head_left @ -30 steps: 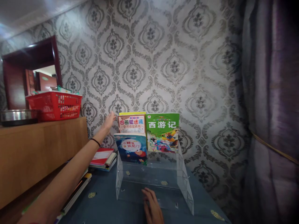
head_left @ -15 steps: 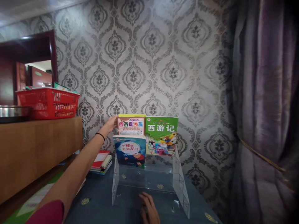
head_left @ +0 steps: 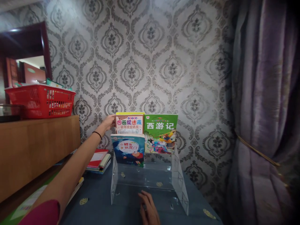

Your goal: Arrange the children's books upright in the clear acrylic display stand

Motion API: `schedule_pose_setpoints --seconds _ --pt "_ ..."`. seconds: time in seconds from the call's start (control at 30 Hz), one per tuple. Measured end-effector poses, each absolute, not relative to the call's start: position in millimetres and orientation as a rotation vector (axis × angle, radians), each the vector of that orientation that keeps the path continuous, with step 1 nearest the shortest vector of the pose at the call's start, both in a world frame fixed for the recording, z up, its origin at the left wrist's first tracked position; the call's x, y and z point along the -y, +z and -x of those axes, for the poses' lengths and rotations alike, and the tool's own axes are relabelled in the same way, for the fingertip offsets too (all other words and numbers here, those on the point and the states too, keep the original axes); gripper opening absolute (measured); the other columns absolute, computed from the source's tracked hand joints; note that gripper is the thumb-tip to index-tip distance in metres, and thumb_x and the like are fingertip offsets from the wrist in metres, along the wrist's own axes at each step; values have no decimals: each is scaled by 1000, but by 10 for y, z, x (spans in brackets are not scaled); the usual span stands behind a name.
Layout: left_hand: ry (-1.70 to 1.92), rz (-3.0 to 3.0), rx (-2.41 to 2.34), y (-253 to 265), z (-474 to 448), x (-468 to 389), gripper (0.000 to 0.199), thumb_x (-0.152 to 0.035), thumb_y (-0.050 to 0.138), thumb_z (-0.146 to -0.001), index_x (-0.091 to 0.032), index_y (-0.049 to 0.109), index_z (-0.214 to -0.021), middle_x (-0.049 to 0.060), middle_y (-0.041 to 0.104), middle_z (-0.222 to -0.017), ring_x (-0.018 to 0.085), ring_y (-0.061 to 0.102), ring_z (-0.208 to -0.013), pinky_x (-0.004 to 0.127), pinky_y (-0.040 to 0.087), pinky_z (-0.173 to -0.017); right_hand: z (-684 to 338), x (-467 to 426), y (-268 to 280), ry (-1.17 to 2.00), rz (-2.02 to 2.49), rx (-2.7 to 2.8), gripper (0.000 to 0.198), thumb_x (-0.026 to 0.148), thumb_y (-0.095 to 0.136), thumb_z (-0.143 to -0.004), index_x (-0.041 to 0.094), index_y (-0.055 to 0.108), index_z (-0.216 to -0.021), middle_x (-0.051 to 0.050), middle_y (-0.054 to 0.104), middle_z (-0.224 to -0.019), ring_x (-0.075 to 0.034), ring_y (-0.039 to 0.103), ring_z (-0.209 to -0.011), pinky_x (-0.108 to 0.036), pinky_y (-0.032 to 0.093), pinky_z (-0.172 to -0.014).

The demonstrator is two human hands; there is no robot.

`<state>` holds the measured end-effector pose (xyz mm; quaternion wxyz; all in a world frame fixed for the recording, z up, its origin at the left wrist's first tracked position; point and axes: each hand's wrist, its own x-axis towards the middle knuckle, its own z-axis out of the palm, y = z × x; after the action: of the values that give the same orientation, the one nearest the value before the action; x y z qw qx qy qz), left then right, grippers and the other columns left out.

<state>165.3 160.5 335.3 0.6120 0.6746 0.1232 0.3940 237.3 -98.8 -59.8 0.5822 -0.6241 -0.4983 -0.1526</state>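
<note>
My left hand [head_left: 109, 122] reaches to the back row of a clear display rack [head_left: 180, 184] and is closed at the left edge of a pale pink-bordered picture book [head_left: 129, 125]. Some of its fingertips are hidden there. Just behind that book shows the top of a yellow book [head_left: 131, 113]. A blue children's book [head_left: 128, 151] leans in the tier in front, and a green book [head_left: 160, 137] stands to the right in the back. Low in front of the rack, my right hand [head_left: 149, 207] hovers or rests over the table, fingers loosely bent and holding nothing.
A dark blue cloth covers the table [head_left: 93, 200]. Left of the rack lies a stack of books [head_left: 99, 161], with more at the lower left. A red basket [head_left: 42, 100] and a metal pot sit on a wooden cabinet [head_left: 37, 150]. A purple curtain [head_left: 262, 93] hangs right.
The view has shifted slightly, so the scene sits a little further left and higher. My left hand stays at the same book edge, and the books keep their places in the rack.
</note>
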Motion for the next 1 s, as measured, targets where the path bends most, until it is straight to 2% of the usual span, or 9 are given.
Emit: schedule_pose_setpoints --seconds 0.2,0.57,0.7,0.83,1.0 --pt "914 -1547 -274 3342 -1628 -1595 27 -14 70 -76 -16 73 -102 4 75 -70 13 65 -51 20 50 -49 -2436 1008 -618 -406 1480 1252 42 13 37 -94 23 65 -124 -14 64 -126 -18 68 -114 -26 56 -93" --pt "942 -1513 -266 3319 -1643 -1596 17 -17 65 -82 -16 72 -98 1 72 -66 9 59 -45 17 46 -43 -2459 1093 -489 -416 1493 1353 43 13 42 -94 26 64 -128 -12 65 -127 -19 69 -114 -26 58 -91" --pt "938 -1497 -248 3298 -1645 -1616 18 -29 67 -86 -15 71 -96 2 71 -65 10 59 -45 18 46 -44 -2426 1107 -462 -384 1494 1331 42 13 42 -94 26 63 -127 -11 65 -127 -18 70 -111 -25 58 -89" --pt "937 -1468 -240 3262 -1633 -1609 30 -43 63 -91 -14 69 -91 2 69 -64 10 59 -47 19 48 -45 -2388 1125 -412 -352 1501 1320 41 14 41 -94 25 64 -126 -12 65 -127 -18 71 -107 -25 59 -87" --pt "929 -1431 -248 3217 -1638 -1567 40 -52 55 -94 -14 67 -88 2 68 -64 11 59 -48 21 48 -45 -2350 1135 -372 -333 1521 1297 40 15 39 -95 24 63 -125 -13 65 -126 -17 71 -106 -26 59 -87"
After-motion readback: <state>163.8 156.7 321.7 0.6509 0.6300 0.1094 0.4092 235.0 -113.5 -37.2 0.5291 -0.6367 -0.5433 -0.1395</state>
